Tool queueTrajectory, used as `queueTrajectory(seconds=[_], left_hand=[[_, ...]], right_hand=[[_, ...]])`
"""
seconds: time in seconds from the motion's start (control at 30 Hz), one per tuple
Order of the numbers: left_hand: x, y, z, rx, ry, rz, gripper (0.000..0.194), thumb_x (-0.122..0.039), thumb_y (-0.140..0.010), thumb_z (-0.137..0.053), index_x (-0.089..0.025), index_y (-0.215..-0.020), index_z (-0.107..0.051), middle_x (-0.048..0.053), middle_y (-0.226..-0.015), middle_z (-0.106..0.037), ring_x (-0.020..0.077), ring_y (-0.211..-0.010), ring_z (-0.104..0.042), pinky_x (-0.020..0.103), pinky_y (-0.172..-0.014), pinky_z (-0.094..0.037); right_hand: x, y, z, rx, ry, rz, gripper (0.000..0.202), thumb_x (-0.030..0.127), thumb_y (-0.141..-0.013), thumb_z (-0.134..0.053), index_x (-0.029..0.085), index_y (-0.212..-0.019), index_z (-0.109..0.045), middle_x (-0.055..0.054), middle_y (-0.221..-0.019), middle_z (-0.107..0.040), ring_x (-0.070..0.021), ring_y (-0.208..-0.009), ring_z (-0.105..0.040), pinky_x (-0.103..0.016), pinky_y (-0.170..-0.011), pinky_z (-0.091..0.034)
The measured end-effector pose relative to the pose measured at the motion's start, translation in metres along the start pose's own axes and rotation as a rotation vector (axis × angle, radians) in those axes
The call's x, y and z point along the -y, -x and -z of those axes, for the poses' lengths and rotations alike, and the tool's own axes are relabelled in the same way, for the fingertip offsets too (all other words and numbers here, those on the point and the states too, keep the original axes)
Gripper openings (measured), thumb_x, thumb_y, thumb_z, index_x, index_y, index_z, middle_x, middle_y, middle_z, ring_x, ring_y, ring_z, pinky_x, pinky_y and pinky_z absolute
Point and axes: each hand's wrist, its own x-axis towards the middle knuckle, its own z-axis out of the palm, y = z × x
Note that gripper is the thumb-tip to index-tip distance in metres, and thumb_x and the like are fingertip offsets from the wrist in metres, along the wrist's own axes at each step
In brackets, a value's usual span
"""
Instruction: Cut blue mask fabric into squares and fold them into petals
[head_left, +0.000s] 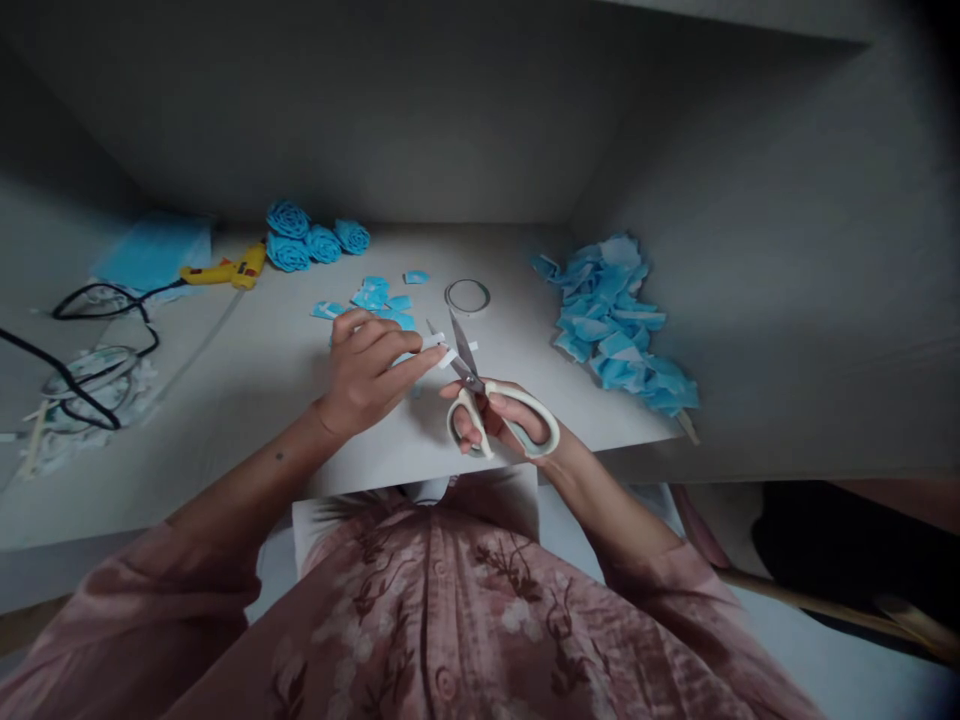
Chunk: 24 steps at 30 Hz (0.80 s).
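Near the middle of the table, my right hand [499, 415] has its fingers through the cream handles of a pair of scissors [522, 410]. The blades are spread apart and point up and to the left. My left hand [373, 368] pinches a small white strip [448, 357] between thumb and finger, right at the blades. A small white snippet [473, 346] shows just right of the blades. Cut blue pieces [371, 293] lie beyond my left hand, which partly hides some of them. A coil of thin wire [467, 296] rests past the scissor tips.
Several rolled blue paper roses [288, 235] sit at the back left, beside a yellow glue gun [229, 270] with a black cord. Behind it lies a blue sheet [157, 250]. Crumpled blue scraps [619, 310] are heaped on the right. Tangled scraps [101, 385] lie far left.
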Motion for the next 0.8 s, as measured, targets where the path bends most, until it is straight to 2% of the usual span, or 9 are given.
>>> queueTrajectory(seconds=[0.13,0.27,0.47,0.57,0.67,0.73,0.8], left_hand=[[0.004,-0.003,0.004,0.04,0.022,-0.027,0.028,-0.012,-0.101,-0.063,-0.031,-0.118,-0.072,-0.004,-0.091,-0.076,0.0158,-0.084,-0.062,0.038,-0.092,-0.038],[0.01,-0.007,0.009,0.102,0.006,-0.043,0.032,-0.012,-0.101,-0.063,-0.035,-0.121,-0.071,-0.006,-0.092,-0.078,0.016,-0.085,-0.066,0.037,-0.094,-0.038],[0.019,-0.004,0.012,0.257,-0.041,-0.073,0.037,-0.01,-0.104,-0.056,-0.036,-0.126,-0.071,-0.004,-0.099,-0.081,0.0171,-0.092,-0.066,0.038,-0.097,-0.036],[0.02,-0.003,0.015,0.3,-0.004,0.042,0.028,-0.021,-0.105,-0.057,-0.037,-0.12,-0.075,-0.002,-0.099,-0.08,0.0188,-0.092,-0.066,0.04,-0.095,-0.04],[0.018,-0.008,0.022,0.321,0.2,0.286,0.027,-0.038,-0.106,-0.056,-0.029,-0.122,-0.076,0.004,-0.097,-0.077,0.0216,-0.091,-0.067,0.041,-0.088,-0.047],[0.016,-0.013,0.026,0.293,0.326,0.421,0.031,-0.041,-0.105,-0.057,-0.027,-0.125,-0.076,0.005,-0.094,-0.075,0.0218,-0.089,-0.067,0.04,-0.083,-0.051],[0.012,-0.017,0.027,0.237,0.355,0.475,0.026,-0.039,-0.103,-0.062,-0.028,-0.122,-0.076,0.003,-0.09,-0.073,0.0206,-0.085,-0.065,0.038,-0.079,-0.052]], right_hand=[[0.002,-0.002,0.0,0.021,-0.018,0.015,0.046,0.055,-0.096,-0.07,0.015,-0.119,-0.073,-0.001,-0.078,-0.064,-0.0113,-0.067,-0.058,-0.026,-0.064,-0.059],[0.004,-0.004,0.0,0.002,0.001,-0.002,0.046,0.055,-0.096,-0.07,0.014,-0.118,-0.072,0.0,-0.074,-0.062,-0.0117,-0.064,-0.059,-0.024,-0.057,-0.054],[0.004,-0.004,0.006,-0.054,0.029,-0.031,0.052,0.06,-0.096,-0.069,0.015,-0.122,-0.073,0.001,-0.072,-0.06,-0.0114,-0.059,-0.058,-0.023,-0.051,-0.045],[0.003,-0.004,0.011,-0.071,0.029,-0.042,0.054,0.06,-0.094,-0.07,0.016,-0.124,-0.073,0.001,-0.073,-0.06,-0.0116,-0.059,-0.056,-0.024,-0.05,-0.043],[0.005,-0.004,0.015,-0.097,0.051,-0.027,0.053,0.059,-0.093,-0.073,0.016,-0.124,-0.073,0.0,-0.076,-0.062,-0.0111,-0.061,-0.057,-0.023,-0.05,-0.044],[0.008,-0.003,0.015,-0.117,0.065,-0.021,0.053,0.058,-0.091,-0.076,0.016,-0.124,-0.073,0.0,-0.077,-0.063,-0.011,-0.062,-0.057,-0.023,-0.051,-0.044],[0.011,-0.002,0.013,-0.14,0.084,-0.019,0.053,0.058,-0.09,-0.077,0.016,-0.122,-0.074,0.001,-0.077,-0.064,-0.0105,-0.061,-0.057,-0.023,-0.05,-0.044]])
